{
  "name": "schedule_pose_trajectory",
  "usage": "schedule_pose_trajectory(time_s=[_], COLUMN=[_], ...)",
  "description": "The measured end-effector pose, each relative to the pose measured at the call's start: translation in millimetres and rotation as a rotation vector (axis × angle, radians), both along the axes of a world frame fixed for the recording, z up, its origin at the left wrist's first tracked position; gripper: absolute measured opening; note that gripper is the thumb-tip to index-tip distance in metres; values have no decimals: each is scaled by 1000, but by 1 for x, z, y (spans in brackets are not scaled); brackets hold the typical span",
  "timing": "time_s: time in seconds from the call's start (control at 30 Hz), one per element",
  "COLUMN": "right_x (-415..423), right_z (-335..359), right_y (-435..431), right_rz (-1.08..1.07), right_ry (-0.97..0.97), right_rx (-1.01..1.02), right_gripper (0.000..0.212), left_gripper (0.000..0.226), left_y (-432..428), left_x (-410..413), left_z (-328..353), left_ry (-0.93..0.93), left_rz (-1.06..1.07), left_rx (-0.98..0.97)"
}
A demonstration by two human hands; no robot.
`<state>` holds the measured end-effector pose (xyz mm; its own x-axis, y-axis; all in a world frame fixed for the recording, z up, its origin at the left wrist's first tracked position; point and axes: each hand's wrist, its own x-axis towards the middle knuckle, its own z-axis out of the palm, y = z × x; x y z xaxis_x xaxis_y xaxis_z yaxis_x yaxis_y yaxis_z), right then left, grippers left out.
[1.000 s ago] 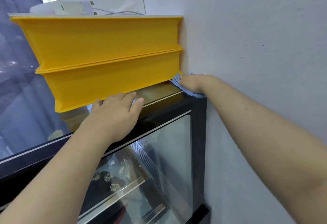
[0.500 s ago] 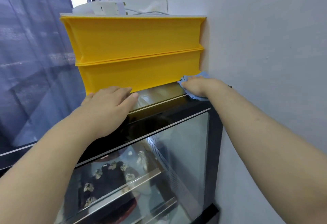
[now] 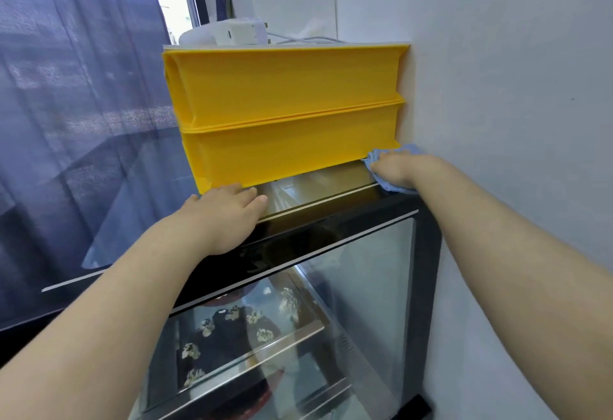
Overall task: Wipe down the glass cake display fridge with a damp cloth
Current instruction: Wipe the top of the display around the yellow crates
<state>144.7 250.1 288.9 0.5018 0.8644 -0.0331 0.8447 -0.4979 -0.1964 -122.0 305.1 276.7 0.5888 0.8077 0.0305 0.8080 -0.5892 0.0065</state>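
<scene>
The glass cake display fridge (image 3: pixel 428 253) has a black frame and fills the lower middle of the view; dark cakes sit on its shelves inside. My right hand (image 3: pixel 398 169) presses a blue cloth (image 3: pixel 394 187) onto the fridge's top at its far right corner, beside the wall. The cloth shows only at the hand's edges. My left hand (image 3: pixel 225 214) lies flat with straight fingers on the front edge of the fridge top, its fingertips at the foot of the yellow crates.
Two stacked yellow crates (image 3: pixel 285 114) stand on the fridge top, nearly against the white wall (image 3: pixel 514 87) on the right. White boxes and a cable (image 3: pixel 238 33) lie on the crates. A blue curtain (image 3: pixel 83 87) hangs at the left.
The view has swung left and drawn back a little. My right hand stays with the cloth at the right corner. My left hand remains flat on the front edge.
</scene>
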Motion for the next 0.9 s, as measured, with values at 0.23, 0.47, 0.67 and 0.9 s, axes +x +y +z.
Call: schedule_pose_trajectory(time_s=[0.23, 0.47, 0.67, 0.9], right_x=[-12, -76, -214, -181], right_z=[-3, -6, -10, -7], right_y=[-10, -11, 15, 3], right_rz=[384, 372, 735, 568], right_ry=[284, 21, -183, -156], right_rx=[36, 71, -7, -26], right_gripper=[55, 42, 57, 47], left_gripper=[50, 45, 43, 44], left_y=[-14, -43, -53, -74], left_x=[-7, -116, -149, -211], left_z=[12, 11, 17, -3], left_ry=[-97, -305, -395, -509], left_rz=[-4, 168, 261, 266], left_rx=[-108, 0, 9, 26])
